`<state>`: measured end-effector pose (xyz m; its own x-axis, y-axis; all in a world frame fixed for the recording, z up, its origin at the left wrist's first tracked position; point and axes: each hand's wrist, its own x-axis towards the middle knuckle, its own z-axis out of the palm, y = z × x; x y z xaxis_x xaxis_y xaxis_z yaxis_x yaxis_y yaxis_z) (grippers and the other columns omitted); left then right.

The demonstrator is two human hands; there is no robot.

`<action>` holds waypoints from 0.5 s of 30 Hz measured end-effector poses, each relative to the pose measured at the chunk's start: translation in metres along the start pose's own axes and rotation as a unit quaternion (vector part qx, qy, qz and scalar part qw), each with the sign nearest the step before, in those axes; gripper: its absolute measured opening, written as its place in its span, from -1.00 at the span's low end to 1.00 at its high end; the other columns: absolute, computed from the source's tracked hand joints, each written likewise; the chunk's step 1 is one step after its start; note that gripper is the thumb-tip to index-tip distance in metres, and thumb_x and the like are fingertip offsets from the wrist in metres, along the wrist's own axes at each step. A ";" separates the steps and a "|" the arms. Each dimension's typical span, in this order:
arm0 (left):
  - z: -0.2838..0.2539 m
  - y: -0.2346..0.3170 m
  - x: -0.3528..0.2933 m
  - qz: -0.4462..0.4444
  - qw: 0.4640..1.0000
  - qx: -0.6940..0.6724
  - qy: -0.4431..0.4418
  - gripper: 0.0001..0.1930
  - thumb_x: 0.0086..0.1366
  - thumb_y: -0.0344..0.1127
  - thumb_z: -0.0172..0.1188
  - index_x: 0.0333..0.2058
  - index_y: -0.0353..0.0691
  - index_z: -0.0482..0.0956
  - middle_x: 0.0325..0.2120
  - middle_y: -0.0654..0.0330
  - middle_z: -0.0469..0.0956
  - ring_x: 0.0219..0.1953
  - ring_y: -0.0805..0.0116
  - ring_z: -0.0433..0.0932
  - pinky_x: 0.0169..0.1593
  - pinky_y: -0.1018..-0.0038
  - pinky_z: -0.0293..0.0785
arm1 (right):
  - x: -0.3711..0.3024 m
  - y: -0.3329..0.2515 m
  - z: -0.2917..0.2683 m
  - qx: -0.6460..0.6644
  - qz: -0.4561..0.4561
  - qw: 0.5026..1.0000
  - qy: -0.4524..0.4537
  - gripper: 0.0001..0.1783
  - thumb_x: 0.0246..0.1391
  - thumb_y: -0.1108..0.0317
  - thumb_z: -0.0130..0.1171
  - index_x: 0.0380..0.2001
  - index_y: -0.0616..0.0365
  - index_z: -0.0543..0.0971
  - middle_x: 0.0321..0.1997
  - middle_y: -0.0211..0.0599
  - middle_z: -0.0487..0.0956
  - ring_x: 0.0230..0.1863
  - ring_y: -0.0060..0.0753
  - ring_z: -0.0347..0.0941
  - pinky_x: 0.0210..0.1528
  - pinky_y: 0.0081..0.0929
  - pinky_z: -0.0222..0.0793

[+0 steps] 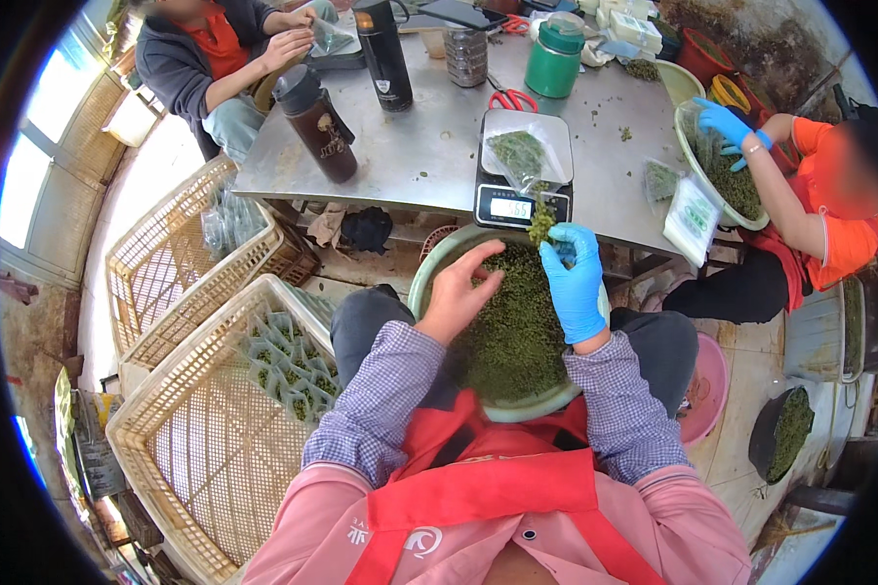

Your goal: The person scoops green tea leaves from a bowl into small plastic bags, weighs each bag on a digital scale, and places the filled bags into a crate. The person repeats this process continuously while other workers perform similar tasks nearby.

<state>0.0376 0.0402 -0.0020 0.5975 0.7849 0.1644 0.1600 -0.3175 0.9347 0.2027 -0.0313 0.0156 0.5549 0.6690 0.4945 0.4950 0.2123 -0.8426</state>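
Sprig (541, 224), knobbly and yellow-green, in the blue-gloved right hand (574, 283)

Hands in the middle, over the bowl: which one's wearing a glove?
The person's own right hand, in a blue glove; the left hand is bare.

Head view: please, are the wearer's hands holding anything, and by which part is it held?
The gloved right hand pinches a green sprig by its near end; the bare left hand appears to hold nothing.

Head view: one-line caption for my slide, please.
Gloved right hand holds a green sprig near the scale, bare left hand over a basin of greens.
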 end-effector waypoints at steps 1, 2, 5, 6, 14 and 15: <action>0.005 0.003 -0.001 -0.008 0.998 -0.059 -0.010 -0.50 0.13 -0.47 0.21 0.10 -0.22 0.38 -0.02 0.17 0.49 -0.31 0.51 0.54 -0.15 0.55 0.48 | -0.003 0.000 -0.001 0.027 0.050 0.998 -0.022 -0.78 -0.04 0.53 0.23 -0.28 0.17 0.47 -0.28 -0.40 0.47 -0.38 -0.62 0.40 -0.32 -0.62 0.39; 0.008 0.001 -0.001 -0.010 0.997 -0.075 -0.025 -0.35 0.12 -0.52 0.21 0.20 -0.21 0.23 0.11 0.21 0.36 -0.32 0.53 0.51 -0.15 0.56 0.46 | -0.005 0.001 -0.002 0.055 0.099 0.993 -0.043 -0.79 -0.03 0.53 0.23 -0.29 0.16 0.46 -0.30 -0.43 0.46 -0.38 -0.63 0.40 -0.33 -0.62 0.39; 0.010 0.006 0.000 -0.024 0.989 -0.137 -0.056 -0.32 0.10 -0.53 0.21 0.22 -0.20 0.21 0.14 0.22 0.32 -0.32 0.54 0.51 -0.13 0.57 0.46 | -0.009 -0.005 -0.003 0.176 0.241 0.942 -0.152 -0.79 -0.01 0.56 0.20 -0.29 0.16 0.43 -0.35 -0.47 0.48 -0.41 -0.66 0.41 -0.38 -0.65 0.39; 0.009 0.002 0.000 -0.020 0.988 -0.135 -0.068 -0.41 0.14 -0.52 0.20 0.17 -0.25 0.27 0.03 0.18 0.42 -0.32 0.53 0.51 -0.19 0.57 0.49 | -0.013 -0.005 -0.003 0.201 0.257 0.931 -0.165 -0.78 0.00 0.55 0.19 -0.25 0.16 0.44 -0.34 -0.45 0.49 -0.41 -0.65 0.42 -0.40 -0.65 0.40; 0.003 -0.007 -0.006 -0.103 0.992 -0.052 -0.057 -0.77 0.19 -0.41 0.21 -0.18 -0.35 0.54 -0.47 0.25 0.55 -0.53 0.56 0.52 -0.44 0.60 0.49 | -0.019 0.005 -0.023 0.419 0.468 0.775 -0.074 -0.79 0.10 0.41 0.11 -0.17 0.17 0.54 -0.37 -0.42 0.54 -0.48 -0.54 0.46 -0.38 -0.53 0.47; 0.002 -0.009 -0.007 -0.097 0.995 -0.018 -0.027 -0.78 0.17 -0.42 0.20 -0.19 -0.34 0.54 -0.52 0.28 0.54 -0.58 0.57 0.51 -0.48 0.62 0.47 | -0.018 0.007 -0.027 0.437 0.466 0.767 -0.067 -0.79 0.10 0.42 0.11 -0.17 0.18 0.54 -0.39 -0.43 0.54 -0.47 -0.54 0.46 -0.38 -0.52 0.47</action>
<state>0.0329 0.0364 -0.0123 0.5986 0.8002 -0.0371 0.2498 -0.1425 0.9577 0.2137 -0.0613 0.0066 0.2938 0.8746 -0.3857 -0.7435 -0.0445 -0.6673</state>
